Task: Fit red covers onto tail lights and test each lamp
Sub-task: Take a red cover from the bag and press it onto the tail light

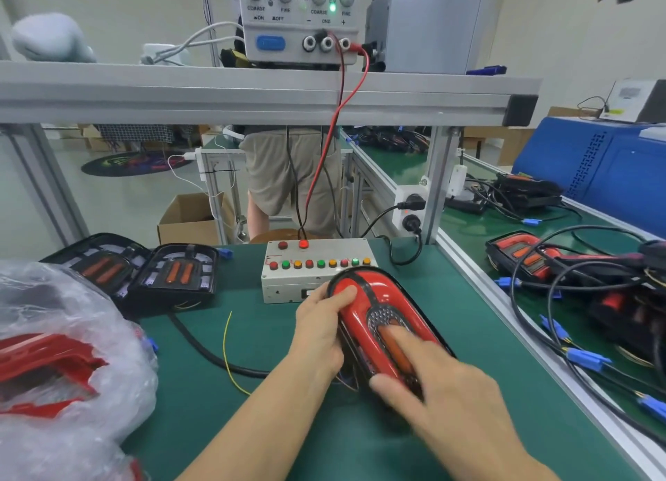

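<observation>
The right hand (pixel 443 390) lies nearest, its straight fingers pressing flat on the red cover (pixel 378 315) of a tail light on the green tabletop (pixel 288 426). The left hand (pixel 320 333) grips the lamp's left edge, thumb on top, before the test box (pixel 288 282).

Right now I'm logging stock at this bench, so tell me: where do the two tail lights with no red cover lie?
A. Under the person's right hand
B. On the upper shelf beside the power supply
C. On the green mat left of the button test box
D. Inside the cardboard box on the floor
C: the two uncovered tail lights, black with orange strips showing, lie side by side on the green mat, left of the test box.
</observation>
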